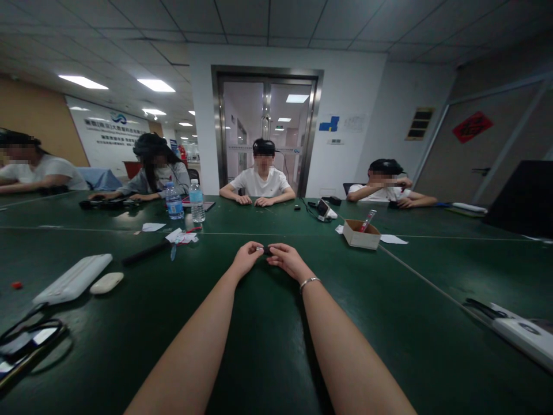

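Note:
Both my arms reach forward over the green table [268, 357]. Between my fingertips is a small black object with a silvery end [266, 251], too small to name for certain. My left hand [247, 257] pinches its silvery end between thumb and fingers. The black part is at the fingertips of my right hand [290, 260], whose fingers are bent round it. A silver bracelet [310, 283] circles my right wrist. Part of the small object is hidden by the fingers.
Left lie a white power bank-like block [75, 278], a rounded white case [107, 283] and a cable [26, 331]. Two water bottles [197, 202] stand farther off. A small box [362, 235] sits right, a white power strip [525, 331] at the edge. Several people sit opposite.

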Tool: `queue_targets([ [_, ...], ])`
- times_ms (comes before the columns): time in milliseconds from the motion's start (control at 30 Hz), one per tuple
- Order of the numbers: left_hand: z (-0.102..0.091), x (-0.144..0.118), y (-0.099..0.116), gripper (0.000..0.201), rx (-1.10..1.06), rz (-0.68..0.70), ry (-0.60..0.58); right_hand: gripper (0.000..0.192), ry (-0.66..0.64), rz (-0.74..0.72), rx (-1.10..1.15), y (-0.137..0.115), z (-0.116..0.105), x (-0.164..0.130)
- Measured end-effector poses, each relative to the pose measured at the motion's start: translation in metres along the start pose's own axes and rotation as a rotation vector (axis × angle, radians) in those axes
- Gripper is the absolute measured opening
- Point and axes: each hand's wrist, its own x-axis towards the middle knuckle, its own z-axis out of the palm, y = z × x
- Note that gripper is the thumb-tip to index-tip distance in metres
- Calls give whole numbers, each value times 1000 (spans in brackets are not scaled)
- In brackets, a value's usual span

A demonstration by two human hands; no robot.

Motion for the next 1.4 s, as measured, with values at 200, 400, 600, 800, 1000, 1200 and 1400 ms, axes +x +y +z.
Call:
queue_targets([
  [200, 1, 1, -1, 26, -7, -37, 7, 14, -22, 0, -28, -1, 2, -1],
  [400, 2, 2, -2, 24, -13, -80, 29, 13, -21, -3, -20, -2, 3, -2],
  [600, 2, 2, -5, 26, 59, -72, 39, 11, -8, 6, -20, -1, 3, -1],
  [800, 3, 1, -1, 26, 54, -98, 36, 10, -4, 6, -14, 0, 2, 0],
  [1000, 2, 3, -8, 25, 100, -56, 30, 12, -11, 10, -24, 0, 2, 0],
  [1200, 2, 4, -11, 25, 113, -44, 29, 13, -7, 6, -26, 1, 2, 0],
  [1400, 2, 3, -7, 31, 121, -104, 54, 13, -15, 0, -35, 2, 1, 1],
])
